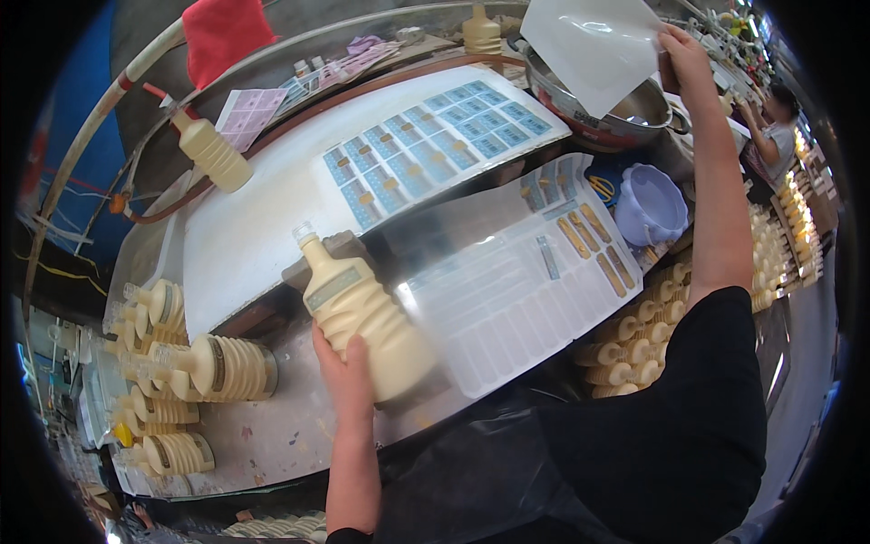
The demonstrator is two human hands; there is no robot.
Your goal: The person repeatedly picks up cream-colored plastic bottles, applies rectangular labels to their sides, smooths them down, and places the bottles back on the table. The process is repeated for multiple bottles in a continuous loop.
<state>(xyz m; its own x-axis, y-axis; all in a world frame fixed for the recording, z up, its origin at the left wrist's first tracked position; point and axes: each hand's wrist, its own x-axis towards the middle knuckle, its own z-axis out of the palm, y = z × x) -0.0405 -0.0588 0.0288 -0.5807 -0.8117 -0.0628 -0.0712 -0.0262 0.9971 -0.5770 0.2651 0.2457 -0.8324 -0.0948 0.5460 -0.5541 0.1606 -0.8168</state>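
Note:
My left hand (348,381) grips a cream ribbed bottle (370,317) by its lower side. The bottle leans to the left with its clear threaded neck up, and a grey-green label strip is on its shoulder. At the upper right, my right hand (685,56) pinches the edge of a white sheet (594,50). That sheet hangs over a round metal pan (580,111) and partly hides it. Below the bottle's right side lies a backing sheet (494,335) with many blank outlines and a few gold and blue labels left on it.
A white slanted board (245,227) carries a blue label sheet (435,145). Several labelled bottles (231,367) stand at left. A squirt bottle (213,150) with a red tip is at upper left. A lilac bowl (651,207) sits right; rows of bottles (625,354) lie below. Another person (770,136) is beyond.

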